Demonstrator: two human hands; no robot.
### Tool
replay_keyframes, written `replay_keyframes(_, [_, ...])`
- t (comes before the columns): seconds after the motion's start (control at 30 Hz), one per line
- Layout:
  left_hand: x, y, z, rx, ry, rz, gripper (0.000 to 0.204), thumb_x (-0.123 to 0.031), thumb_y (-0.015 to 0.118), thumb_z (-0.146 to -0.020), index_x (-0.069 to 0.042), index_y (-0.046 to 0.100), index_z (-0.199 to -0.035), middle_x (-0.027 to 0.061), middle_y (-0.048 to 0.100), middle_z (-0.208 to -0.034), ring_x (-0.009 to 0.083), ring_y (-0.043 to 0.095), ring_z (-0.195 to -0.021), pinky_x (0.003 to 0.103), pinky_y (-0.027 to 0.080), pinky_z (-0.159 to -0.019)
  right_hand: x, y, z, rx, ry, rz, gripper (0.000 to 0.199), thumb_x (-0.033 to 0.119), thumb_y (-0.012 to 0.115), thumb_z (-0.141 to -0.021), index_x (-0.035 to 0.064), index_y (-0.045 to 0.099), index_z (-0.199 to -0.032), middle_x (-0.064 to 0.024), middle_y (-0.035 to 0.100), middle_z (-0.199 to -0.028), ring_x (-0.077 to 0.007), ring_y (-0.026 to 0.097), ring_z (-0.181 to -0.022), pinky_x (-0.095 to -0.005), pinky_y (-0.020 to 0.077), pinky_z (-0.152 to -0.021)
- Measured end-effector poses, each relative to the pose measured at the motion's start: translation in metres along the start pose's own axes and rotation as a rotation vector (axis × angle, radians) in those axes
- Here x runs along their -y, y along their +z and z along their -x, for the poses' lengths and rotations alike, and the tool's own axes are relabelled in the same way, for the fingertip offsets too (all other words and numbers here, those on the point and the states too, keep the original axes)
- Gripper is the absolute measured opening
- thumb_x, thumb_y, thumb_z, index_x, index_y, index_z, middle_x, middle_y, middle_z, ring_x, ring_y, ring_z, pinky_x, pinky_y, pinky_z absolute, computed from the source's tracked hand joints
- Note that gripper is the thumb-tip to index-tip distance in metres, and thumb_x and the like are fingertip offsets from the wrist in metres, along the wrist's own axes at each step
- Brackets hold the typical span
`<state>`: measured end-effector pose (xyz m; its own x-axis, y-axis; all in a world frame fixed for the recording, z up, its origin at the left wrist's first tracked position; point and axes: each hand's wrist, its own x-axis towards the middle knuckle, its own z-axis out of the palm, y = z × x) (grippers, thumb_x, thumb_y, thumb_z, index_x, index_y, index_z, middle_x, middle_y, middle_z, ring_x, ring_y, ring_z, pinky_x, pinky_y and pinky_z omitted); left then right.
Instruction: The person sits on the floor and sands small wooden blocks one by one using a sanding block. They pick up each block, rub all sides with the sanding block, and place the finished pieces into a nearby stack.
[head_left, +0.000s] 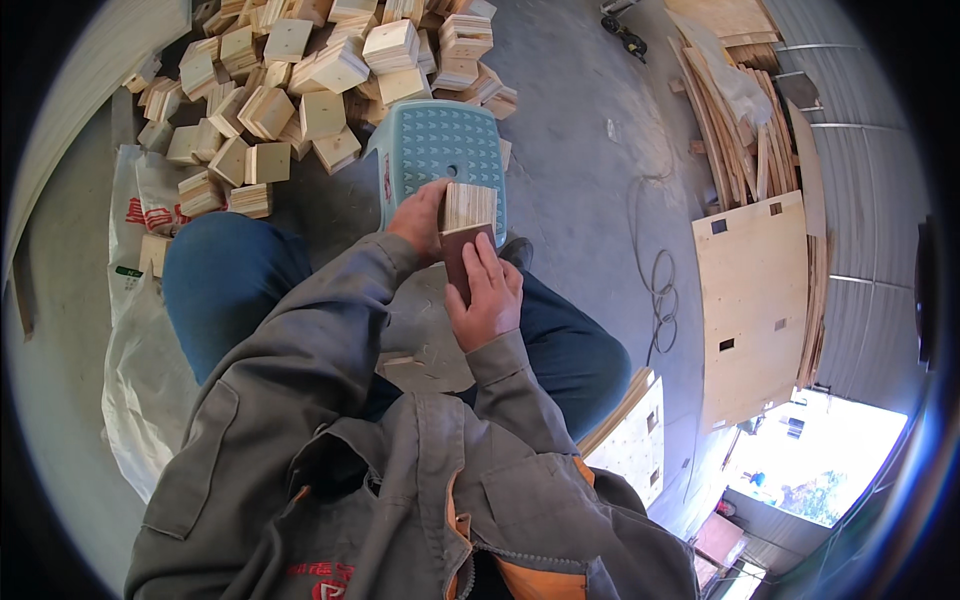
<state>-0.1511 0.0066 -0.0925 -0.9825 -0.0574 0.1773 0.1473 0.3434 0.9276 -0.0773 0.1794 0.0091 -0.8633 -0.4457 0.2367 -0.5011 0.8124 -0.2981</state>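
Head view: holding layered wood block (469, 206) with closed grip of left hand (422, 218), over near edge of blue-green stool (440, 140). Clasping brown flat piece (455, 262) with grip of right hand (487, 300), against block's near side, laying fingers across its face. Noting pile of wood blocks (325, 112) on floor (570, 150) beyond stool, wood panel (755, 300) at right.

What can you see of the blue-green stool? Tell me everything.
The stool looks like plastic. Its oblong, rounded-corner top has rows of small marks and a round hole; a red marking shows on its left side. It stands upright on the grey floor, beside the pile of wood blocks. The left hand and a pale block hide part of its near end; contact is unclear.
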Motion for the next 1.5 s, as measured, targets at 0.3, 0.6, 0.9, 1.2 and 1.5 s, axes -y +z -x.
replay_keyframes(0.3, [0.001,0.002,0.000,-0.001,0.012,-0.014,0.093,-0.028,0.095,-0.067,-0.006,0.048,-0.145,0.0222,0.061,-0.136,0.0407,0.060,-0.128,0.046,0.050,-0.108,-0.023,0.012,-0.046,-0.020,0.075,0.006,0.065,0.021,0.078,-0.081,0.0140,0.064,-0.144,-0.0028,0.053,-0.159,-0.0370,0.054,-0.125,-0.0508,0.0461,-0.108])
replay_keyframes(0.6, [-0.003,-0.008,0.003,0.049,-0.065,-0.040,0.100,-0.018,0.093,-0.061,-0.008,0.045,-0.148,0.0213,0.058,-0.139,0.0421,0.056,-0.132,0.045,0.047,-0.112,-0.045,0.020,-0.157,0.115,0.335,0.090,0.065,0.022,0.073,-0.086,0.0143,0.060,-0.149,-0.0031,0.050,-0.163,-0.0392,0.054,-0.130,-0.0458,0.0448,-0.115])
replay_keyframes(0.9, [0.002,-0.002,0.003,-0.011,-0.033,-0.033,0.090,-0.018,0.091,-0.067,-0.008,0.047,-0.144,0.0215,0.060,-0.135,0.0420,0.059,-0.128,0.046,0.050,-0.108,-0.021,0.006,-0.013,-0.035,0.068,0.026,0.068,0.021,0.078,-0.081,0.0098,0.061,-0.146,-0.0092,0.050,-0.160,-0.0399,0.053,-0.124,-0.0518,0.0457,-0.108])
replay_keyframes(1.2, [-0.006,-0.003,0.000,-0.002,-0.048,-0.014,0.091,-0.018,0.091,-0.067,-0.007,0.047,-0.146,0.0219,0.061,-0.135,0.0429,0.059,-0.128,0.046,0.050,-0.109,-0.022,0.002,-0.008,-0.069,0.043,-0.021,0.069,0.019,0.079,-0.079,0.0103,0.062,-0.145,-0.0075,0.053,-0.158,-0.0383,0.054,-0.124,-0.0502,0.0462,-0.107])
replay_keyframes(1.5, [-0.004,-0.004,0.001,0.020,-0.045,-0.042,0.097,-0.021,0.092,-0.063,-0.010,0.045,-0.148,0.0213,0.058,-0.140,0.0438,0.057,-0.130,0.047,0.048,-0.111,-0.055,0.024,-0.148,0.101,0.243,0.063,0.066,0.026,0.077,-0.084,0.0166,0.062,-0.147,0.0012,0.051,-0.161,-0.0347,0.056,-0.128,-0.0470,0.0472,-0.111])
